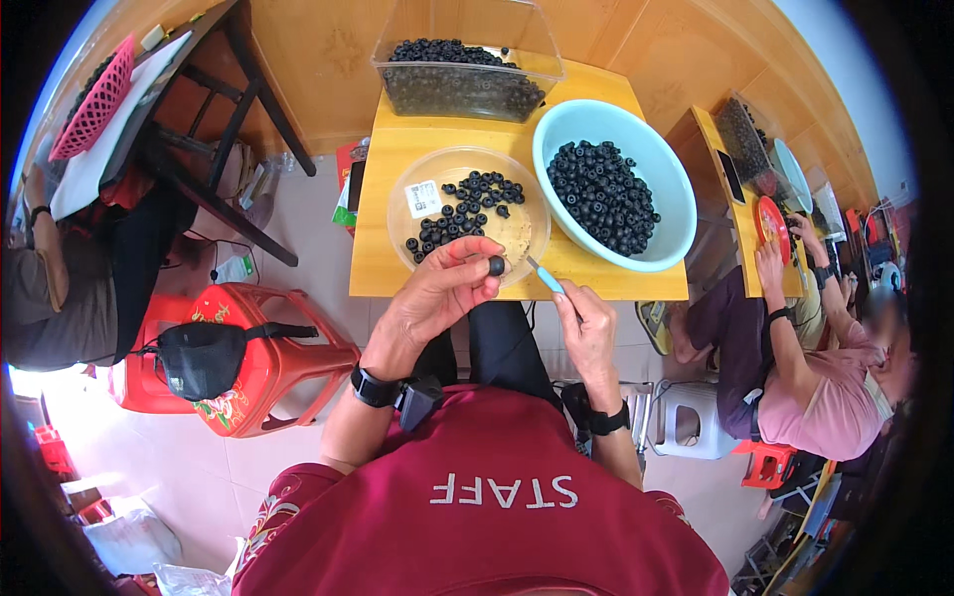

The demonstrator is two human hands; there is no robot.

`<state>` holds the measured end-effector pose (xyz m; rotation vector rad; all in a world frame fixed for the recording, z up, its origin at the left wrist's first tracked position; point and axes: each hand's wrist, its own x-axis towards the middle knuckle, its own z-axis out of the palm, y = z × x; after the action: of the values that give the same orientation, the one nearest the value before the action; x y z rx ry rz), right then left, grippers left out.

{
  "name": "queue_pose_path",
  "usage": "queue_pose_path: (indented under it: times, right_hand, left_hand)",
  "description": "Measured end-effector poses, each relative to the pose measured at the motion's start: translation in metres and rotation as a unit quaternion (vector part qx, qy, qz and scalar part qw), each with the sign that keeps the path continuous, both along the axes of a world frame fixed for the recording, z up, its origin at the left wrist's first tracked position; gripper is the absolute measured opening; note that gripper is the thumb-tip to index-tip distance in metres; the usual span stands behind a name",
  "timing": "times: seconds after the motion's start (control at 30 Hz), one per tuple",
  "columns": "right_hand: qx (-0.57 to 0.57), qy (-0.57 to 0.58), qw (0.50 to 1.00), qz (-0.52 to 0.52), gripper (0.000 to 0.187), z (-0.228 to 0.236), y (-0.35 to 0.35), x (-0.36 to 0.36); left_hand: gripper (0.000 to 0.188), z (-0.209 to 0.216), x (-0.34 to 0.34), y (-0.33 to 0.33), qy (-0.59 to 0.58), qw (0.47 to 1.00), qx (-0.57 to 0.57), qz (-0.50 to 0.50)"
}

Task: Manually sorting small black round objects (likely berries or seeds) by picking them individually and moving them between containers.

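Between the thumb and fingers of my left hand is a small round black part, rubber-like, pinched over the near rim of a shallow clear dish. My right hand is closed around a small knife with a light blue handle. Its thin tip points up and left, close to the black part; I cannot tell if they touch. Several black ring-shaped parts lie scattered in the dish, beside a white label. To its right stands a light blue basin heaped with the same black rings.
A clear bin of black parts stands at the back of the yellow table. On the left are a red stool with a black bag and a dark table. A co-worker sits on the right.
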<state>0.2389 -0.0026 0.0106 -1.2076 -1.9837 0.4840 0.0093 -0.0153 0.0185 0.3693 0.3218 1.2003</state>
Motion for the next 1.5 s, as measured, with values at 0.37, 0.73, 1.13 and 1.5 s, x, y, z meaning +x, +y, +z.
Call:
queue_pose_path:
  times: [0.37,0.73,1.13,1.5]
  right_hand:
    - [-0.001,-0.025,0.999,-0.034,0.014,0.006,-0.008,-0.001]
    - [-0.020,0.022,0.999,-0.038,0.014,-0.015,-0.021,0.014]
    - [-0.040,0.023,0.996,-0.081,0.013,-0.019,-0.026,0.040]
    - [-0.066,0.032,0.994,-0.078,0.014,-0.034,-0.021,0.034]
  left_hand:
    - [0.020,-0.011,0.000,0.007,0.077,0.995,-0.009,0.065]
    - [0.009,-0.007,0.021,0.041,0.188,0.978,-0.067,0.059]
    - [0.034,0.064,0.102,0.147,0.283,0.956,0.064,0.032]
    - [0.016,-0.025,-0.004,0.136,0.616,0.777,0.083,0.094]
